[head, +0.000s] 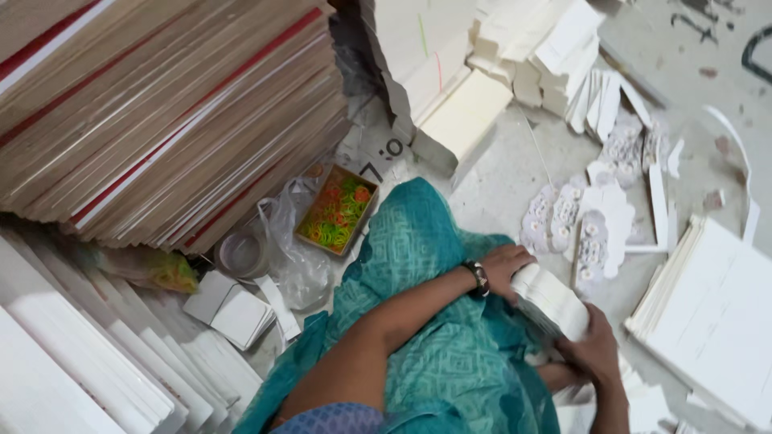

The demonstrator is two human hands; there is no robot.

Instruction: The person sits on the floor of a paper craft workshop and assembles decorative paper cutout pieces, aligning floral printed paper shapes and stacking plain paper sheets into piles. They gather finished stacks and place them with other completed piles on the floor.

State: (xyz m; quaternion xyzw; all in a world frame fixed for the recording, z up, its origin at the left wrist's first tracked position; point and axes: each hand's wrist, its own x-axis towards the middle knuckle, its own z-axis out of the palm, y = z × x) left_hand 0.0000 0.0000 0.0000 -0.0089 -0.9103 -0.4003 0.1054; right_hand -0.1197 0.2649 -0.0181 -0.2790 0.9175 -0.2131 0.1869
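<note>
both hands are on one stack of white cards [551, 304], held over the lap on the teal patterned cloth [434, 321]; the left hand [505, 267], with a dark band at the wrist, grips the stack's upper end, its fingers curled together and pressed against the card edges; the right hand [593, 347] clamps the lower end, fingers wrapped under and mostly hidden, so their exact spread cannot be told; the stack lies directly between the two sets of fingers, tilted, its edges fairly even.

just beyond the left fingertips, on the grey floor [515, 173], several scalloped white cut-outs [583, 229] with small printed motifs lie loose, some overlapping; further beyond them stand heaps of cream card pieces [539, 56]; to the outer side of the right fingers rests a large pile of white sheets [712, 321]; well away on the far side of the left forearm sits a small open box of coloured rubber bands [336, 210], with clear plastic wrap [293, 241] beside it; a tall slanted pile of brown boards [161, 112] rises behind that.

judgement on progress: one stack appears gathered and squared, but no band is seen around it; loose cut-outs remain on the floor, so the work seems partly done, with gathering and binding apparently outstanding.
</note>
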